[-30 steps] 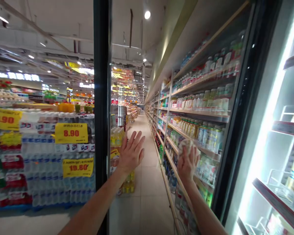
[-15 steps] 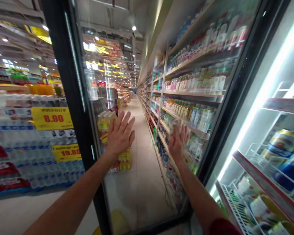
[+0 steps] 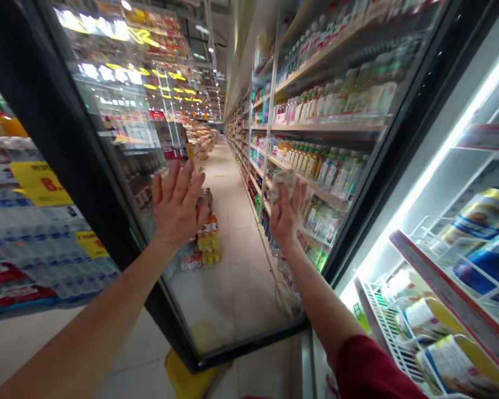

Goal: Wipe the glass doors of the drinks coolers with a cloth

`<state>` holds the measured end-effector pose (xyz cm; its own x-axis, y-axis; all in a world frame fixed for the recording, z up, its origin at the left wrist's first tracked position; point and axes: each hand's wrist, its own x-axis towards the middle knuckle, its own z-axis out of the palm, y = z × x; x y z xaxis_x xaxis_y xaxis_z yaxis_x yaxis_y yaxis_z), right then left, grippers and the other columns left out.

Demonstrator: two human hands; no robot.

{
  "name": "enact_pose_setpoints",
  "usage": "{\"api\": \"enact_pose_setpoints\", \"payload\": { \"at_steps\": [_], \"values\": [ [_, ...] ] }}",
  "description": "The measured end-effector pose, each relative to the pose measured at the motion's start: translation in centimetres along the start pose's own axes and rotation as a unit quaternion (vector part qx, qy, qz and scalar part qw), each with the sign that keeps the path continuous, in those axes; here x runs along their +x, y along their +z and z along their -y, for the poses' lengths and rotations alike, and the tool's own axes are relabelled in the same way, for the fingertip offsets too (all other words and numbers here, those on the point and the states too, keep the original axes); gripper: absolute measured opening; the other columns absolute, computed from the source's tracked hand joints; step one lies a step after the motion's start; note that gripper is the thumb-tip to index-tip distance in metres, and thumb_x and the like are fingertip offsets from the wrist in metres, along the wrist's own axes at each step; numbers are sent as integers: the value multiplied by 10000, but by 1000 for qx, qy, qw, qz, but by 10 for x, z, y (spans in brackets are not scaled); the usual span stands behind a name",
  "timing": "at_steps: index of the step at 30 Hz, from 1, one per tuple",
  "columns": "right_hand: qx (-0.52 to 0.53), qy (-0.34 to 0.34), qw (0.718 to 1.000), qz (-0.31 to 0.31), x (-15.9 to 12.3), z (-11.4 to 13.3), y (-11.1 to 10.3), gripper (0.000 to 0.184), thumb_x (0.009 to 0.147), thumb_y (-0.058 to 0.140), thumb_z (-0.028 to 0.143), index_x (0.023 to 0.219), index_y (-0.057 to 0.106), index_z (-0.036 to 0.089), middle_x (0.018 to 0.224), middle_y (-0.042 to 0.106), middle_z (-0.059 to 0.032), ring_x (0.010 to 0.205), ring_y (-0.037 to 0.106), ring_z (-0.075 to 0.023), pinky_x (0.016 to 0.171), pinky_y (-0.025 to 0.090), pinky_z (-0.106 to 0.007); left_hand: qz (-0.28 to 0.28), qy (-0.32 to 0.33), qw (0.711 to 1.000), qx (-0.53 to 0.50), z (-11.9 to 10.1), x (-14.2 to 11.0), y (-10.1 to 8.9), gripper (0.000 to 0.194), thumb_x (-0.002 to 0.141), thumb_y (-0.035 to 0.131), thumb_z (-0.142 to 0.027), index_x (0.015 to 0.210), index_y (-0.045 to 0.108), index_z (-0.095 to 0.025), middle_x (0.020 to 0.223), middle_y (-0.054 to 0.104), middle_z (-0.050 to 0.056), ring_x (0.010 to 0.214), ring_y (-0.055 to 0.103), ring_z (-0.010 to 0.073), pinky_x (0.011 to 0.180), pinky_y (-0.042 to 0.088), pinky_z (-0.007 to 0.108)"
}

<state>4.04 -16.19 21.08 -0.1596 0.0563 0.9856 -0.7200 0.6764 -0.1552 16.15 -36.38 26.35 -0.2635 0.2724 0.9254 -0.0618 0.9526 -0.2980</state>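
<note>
An open fridge door fills the middle of the head view, with a clear glass pane [image 3: 237, 282] inside a black frame [image 3: 87, 160]. Flat against the pane, or very close to it, my left hand [image 3: 177, 208] has its fingers spread and holds nothing. My right hand [image 3: 286, 221] presses a crumpled pale cloth [image 3: 281, 180] to the glass on the right side. The cloth shows above and beside the fingers, partly covered by them. Bottles on shelves show in the pane around that hand.
At right, the lit fridge interior has wire racks holding large cans [image 3: 484, 216] and cups [image 3: 430, 318]. Stacked bottle packs with yellow price signs [image 3: 41, 183] stand at left. Below the door is a yellow object [image 3: 187, 374], partly hidden.
My view has shifted, so the door frame sits further left and its lower corner shows. On the pane, my right hand and the cloth have moved slightly up and left.
</note>
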Motion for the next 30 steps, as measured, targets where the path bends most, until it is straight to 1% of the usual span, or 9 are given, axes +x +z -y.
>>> {"api": "enact_pose_setpoints", "payload": {
  "at_steps": [4,8,10,12,14,17,23,28,30],
  "values": [
    [-19,102,994,-33,17,0,4,493,875,271,255,1348,347,140,1446,231,-138,1370,90,-290,1045,174,-567,6,-11,1000,-19,1,0,4,555,823,511,-302,1336,324,-200,1466,235,38,1359,158,233,1094,104,496],
    [13,-101,988,116,-13,41,11,458,834,391,262,1289,429,291,1411,345,-11,1379,72,-239,1096,92,-509,20,-25,999,-15,4,1,10,530,820,511,-319,1314,364,-195,1462,248,32,1353,176,247,1086,118,503],
    [16,-170,976,134,-20,33,12,444,830,407,261,1266,443,338,1391,379,27,1378,90,-212,1102,79,-496,22,-16,1000,-4,6,1,13,543,812,521,-310,1317,358,-197,1469,228,24,1353,172,250,1086,119,502],
    [-2,-124,989,80,-15,4,11,438,850,372,262,1282,432,300,1411,347,-7,1374,111,-221,1089,114,-510,15,-3,1000,4,8,1,16,572,804,528,-296,1332,332,-200,1473,214,24,1353,173,251,1088,127,498],
    [-28,4,1000,-8,-3,-25,11,452,872,317,258,1315,400,219,1437,286,-77,1368,132,-255,1063,159,-543,6,3,1000,12,10,1,19,586,801,524,-294,1343,317,-213,1471,220,28,1352,181,247,1092,135,485],
    [-30,116,991,-59,2,-34,13,482,878,291,255,1347,350,163,1452,239,-124,1367,124,-286,1047,179,-560,7,-2,1000,23,14,2,23,577,804,512,-303,1342,321,-222,1462,247,41,1354,185,240,1102,134,460],
    [21,-125,984,124,-17,-14,11,439,828,423,239,1257,460,319,1393,388,-14,1361,175,-221,1091,123,-497,9,-7,1000,5,19,4,32,565,800,504,-298,1334,343,-210,1446,285,71,1352,190,247,1102,138,456],
    [-47,146,986,-63,32,-45,9,492,870,305,263,1350,345,161,1445,255,-140,1361,138,-288,1039,171,-572,-2,-6,1000,-15,22,4,39,595,795,503,-291,1355,308,-237,1429,317,83,1352,190,236,1096,133,464],
    [-38,120,991,-56,35,-25,16,485,870,308,260,1341,362,157,1435,281,-143,1363,130,-287,1041,179,-560,-5,-6,1000,-26,24,4,39,600,799,499,-292,1361,294,-249,1431,314,78,1354,183,227,1097,127,458]
  ]
}}
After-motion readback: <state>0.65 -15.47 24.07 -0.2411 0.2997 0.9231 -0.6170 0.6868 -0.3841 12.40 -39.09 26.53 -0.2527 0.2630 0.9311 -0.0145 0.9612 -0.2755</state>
